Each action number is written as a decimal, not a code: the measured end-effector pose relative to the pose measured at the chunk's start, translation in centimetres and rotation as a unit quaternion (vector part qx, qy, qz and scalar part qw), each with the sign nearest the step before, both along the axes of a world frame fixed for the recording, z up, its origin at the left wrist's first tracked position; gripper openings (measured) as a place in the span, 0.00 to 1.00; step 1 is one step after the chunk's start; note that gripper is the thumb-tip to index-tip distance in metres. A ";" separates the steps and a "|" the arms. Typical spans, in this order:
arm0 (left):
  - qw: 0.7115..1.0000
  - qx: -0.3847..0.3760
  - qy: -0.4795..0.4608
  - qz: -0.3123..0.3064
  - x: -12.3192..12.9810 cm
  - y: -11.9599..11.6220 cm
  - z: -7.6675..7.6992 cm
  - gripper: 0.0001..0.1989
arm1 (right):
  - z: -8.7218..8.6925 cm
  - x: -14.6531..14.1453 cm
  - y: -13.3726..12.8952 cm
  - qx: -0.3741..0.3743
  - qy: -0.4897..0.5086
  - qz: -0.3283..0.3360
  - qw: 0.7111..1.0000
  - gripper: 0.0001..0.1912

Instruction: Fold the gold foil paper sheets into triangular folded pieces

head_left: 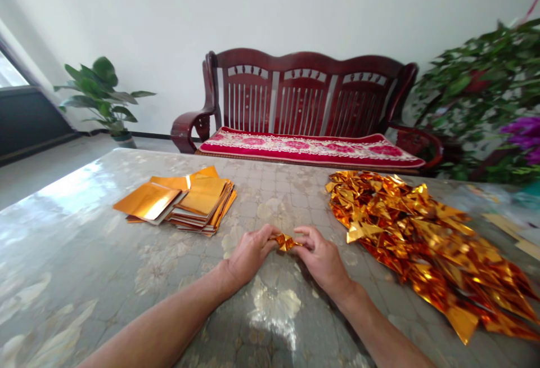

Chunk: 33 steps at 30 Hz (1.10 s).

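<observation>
Bare forearms (169, 323) converge over a grey floral table (105, 278)

Left hand (250, 250) and right hand (319, 256), fingers curled, pinch opposite ends of a small folded gold-foil piece (286, 242) well inside the far edge, long axis pointing left to right. Rightward, a shiny gold-foil heap (422, 238); toward the far-left corner, a flat gold-paper stack (202, 196).

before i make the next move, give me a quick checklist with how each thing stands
1. Left hand has its grip on the foil: ok, at its left end
2. Right hand has its grip on it too: ok, at the right end
3. Stack squared up: not ok, sheets lie askew
4. Pile apart from the right hand: ok
5. Foil's underside neat: cannot tell, hidden
</observation>
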State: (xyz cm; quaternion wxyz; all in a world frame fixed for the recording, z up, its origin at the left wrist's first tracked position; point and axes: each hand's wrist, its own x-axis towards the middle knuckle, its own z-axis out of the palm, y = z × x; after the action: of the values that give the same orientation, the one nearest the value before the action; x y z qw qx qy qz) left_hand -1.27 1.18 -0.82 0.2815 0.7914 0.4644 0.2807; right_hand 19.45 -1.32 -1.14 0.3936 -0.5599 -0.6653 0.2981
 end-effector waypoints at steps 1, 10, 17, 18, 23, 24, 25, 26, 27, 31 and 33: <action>1.000 -0.005 0.011 0.000 0.0 0.1 0.1 0.07 | -0.1 0.0 0.0 -0.006 0.004 0.005 1.000 0.20; 0.978 0.079 0.194 -0.007 0.0 -0.2 0.8 0.14 | 0.7 0.0 0.0 0.013 -0.060 -0.004 0.998 0.10; 0.963 0.108 0.245 -0.026 0.4 -0.7 0.6 0.15 | 1.4 -0.1 -0.3 0.003 -0.110 0.026 0.994 0.10; 0.962 0.110 0.247 -0.029 0.5 -0.7 0.4 0.14 | 1.4 -0.1 -0.4 0.007 -0.114 0.031 0.993 0.10; 0.959 0.124 0.252 -0.048 0.6 -0.7 -0.3 0.13 | 1.3 -0.3 -0.5 0.021 -0.134 0.036 0.990 0.13; 0.957 0.127 0.254 -0.051 0.6 -0.7 -0.3 0.13 | 1.3 -0.3 -0.6 0.024 -0.140 0.036 0.989 0.13; 0.956 0.130 0.258 -0.055 0.7 -0.8 -0.3 0.12 | 1.3 -0.4 -0.6 0.027 -0.147 0.035 0.988 0.13; 0.953 0.133 0.264 -0.059 0.7 -0.8 -0.2 0.11 | 1.4 -0.4 -0.7 0.032 -0.156 0.035 0.987 0.13; 0.951 0.136 0.271 -0.064 0.7 -0.9 -0.1 0.10 | 1.4 -0.5 -0.7 0.038 -0.165 0.035 0.985 0.13; 0.942 0.158 0.287 -0.079 0.8 -1.0 0.3 0.08 | 1.5 -0.9 -0.9 0.065 -0.198 0.034 0.978 0.14; 0.938 0.175 0.289 -0.083 0.9 -1.0 0.4 0.08 | 1.5 -1.1 -0.9 0.076 -0.205 0.035 0.975 0.14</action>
State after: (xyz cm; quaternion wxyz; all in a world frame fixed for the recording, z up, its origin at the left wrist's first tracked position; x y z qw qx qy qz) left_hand -0.33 0.18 -0.42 0.0147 0.9108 0.4022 0.0924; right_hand 18.34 -2.26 0.36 0.2798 -0.5542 -0.7714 0.1395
